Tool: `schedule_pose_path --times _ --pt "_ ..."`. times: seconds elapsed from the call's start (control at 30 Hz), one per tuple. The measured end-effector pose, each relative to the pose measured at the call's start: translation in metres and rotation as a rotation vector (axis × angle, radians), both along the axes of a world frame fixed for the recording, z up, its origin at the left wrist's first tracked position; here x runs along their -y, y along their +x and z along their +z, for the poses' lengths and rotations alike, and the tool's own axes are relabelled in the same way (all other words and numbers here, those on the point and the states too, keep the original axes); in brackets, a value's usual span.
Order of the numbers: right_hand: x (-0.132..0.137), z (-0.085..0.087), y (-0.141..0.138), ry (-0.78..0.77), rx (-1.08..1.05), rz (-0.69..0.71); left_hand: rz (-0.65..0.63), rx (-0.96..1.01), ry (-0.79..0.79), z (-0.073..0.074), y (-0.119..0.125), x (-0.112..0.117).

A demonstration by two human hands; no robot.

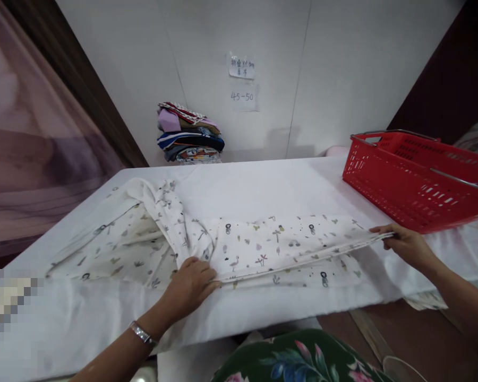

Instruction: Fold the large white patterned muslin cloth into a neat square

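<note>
A white printed cloth [279,244] with small animal and plant motifs lies across the table, partly folded into a long strip. My right hand [406,245] pinches the strip's right end and lifts it a little off the table. Near the middle, my left hand [194,284] is closed on the strip's front edge, its fingertips partly hidden. To the left of that hand the cloth is bunched and twisted, with a loose part spread flat toward the table's left side. A lower layer shows beneath the raised strip.
A red plastic basket [418,183] with metal handles stands at the table's right. Behind the white-covered table [263,185] is a stack of folded fabrics [190,135]. Handwritten paper signs [242,68] hang on the wall. A pink curtain [35,132] hangs at left.
</note>
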State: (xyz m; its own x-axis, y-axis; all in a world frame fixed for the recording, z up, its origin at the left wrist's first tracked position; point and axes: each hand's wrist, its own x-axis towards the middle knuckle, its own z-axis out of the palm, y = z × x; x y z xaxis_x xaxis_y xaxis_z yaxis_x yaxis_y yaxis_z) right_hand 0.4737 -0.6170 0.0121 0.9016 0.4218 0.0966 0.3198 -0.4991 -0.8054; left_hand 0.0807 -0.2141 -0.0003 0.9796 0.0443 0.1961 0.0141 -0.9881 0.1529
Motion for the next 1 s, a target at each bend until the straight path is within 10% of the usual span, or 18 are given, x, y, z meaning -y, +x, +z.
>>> schedule_pose_path --times 0.57,1.0 --pt "0.008 -0.009 0.005 0.171 -0.086 -0.089 0.244 0.135 -0.479 0.009 0.002 0.002" --pt "0.005 0.015 -0.007 0.228 -0.029 -0.229 0.412 0.143 -0.015 -0.001 0.039 -0.012"
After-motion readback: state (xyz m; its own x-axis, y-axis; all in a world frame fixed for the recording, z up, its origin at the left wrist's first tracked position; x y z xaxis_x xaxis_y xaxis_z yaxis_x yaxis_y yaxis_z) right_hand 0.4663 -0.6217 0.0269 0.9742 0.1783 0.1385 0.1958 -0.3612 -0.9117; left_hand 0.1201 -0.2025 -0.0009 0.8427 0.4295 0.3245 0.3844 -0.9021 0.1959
